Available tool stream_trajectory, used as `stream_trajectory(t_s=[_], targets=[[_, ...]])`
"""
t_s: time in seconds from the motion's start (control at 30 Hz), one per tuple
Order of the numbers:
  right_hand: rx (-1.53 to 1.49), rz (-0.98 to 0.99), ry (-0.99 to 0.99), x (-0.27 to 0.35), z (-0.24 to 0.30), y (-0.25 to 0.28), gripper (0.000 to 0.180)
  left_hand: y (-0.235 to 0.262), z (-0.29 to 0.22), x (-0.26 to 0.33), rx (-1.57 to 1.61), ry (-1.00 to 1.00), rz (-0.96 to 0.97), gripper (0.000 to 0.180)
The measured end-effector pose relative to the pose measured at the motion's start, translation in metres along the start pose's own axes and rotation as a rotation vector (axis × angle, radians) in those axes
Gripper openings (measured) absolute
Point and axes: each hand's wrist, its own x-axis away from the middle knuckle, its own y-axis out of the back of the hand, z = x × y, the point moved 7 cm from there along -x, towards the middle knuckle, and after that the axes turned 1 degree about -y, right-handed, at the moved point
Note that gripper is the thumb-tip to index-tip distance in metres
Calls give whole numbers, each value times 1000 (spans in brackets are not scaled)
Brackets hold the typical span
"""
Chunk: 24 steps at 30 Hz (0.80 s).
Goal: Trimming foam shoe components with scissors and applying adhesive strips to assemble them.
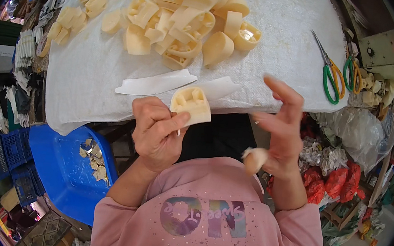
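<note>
Thumb and fingers of the left hand (157, 133) are clamped on a cream moulded piece (191, 105), holding it up by its lower left part, so that the rounded top and the hollows inside it face the camera. This held piece shows against the near edge of the white-covered surface (87, 105), between the two hands and closer to the left one. The right hand (284, 128) is well apart from it, fingers spread and bent (rather blurred, with a pale rounded shape at its lower left that I cannot make out).

Just beyond the held piece, two white strips (158, 81) lie side by side on the surface. Farther back sits a heap of cream pieces (184, 24), jumbled on top of one another, with smaller clusters to its left. Toward the right edge lie scissors (333, 73) with one green and one orange handle, their blades pointing away from the person; a second pair (353, 75) is near them.

Below the surface on the left stands a blue tub (58, 165) with scraps (95, 159) in it, beside blue crates (14, 148). On the right are clear plastic (356, 134) and red bags (336, 182).
</note>
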Motion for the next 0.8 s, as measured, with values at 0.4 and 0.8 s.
stream_trajectory(t_s=[0.4,0.8], targets=[[-980,-341,-618,63,-48,-46,26,-26,-31,2,258,-199,201,25],[-562,-135,-573,58,-32,-33,27,-44,-53,-7,-14,-193,387,17]])
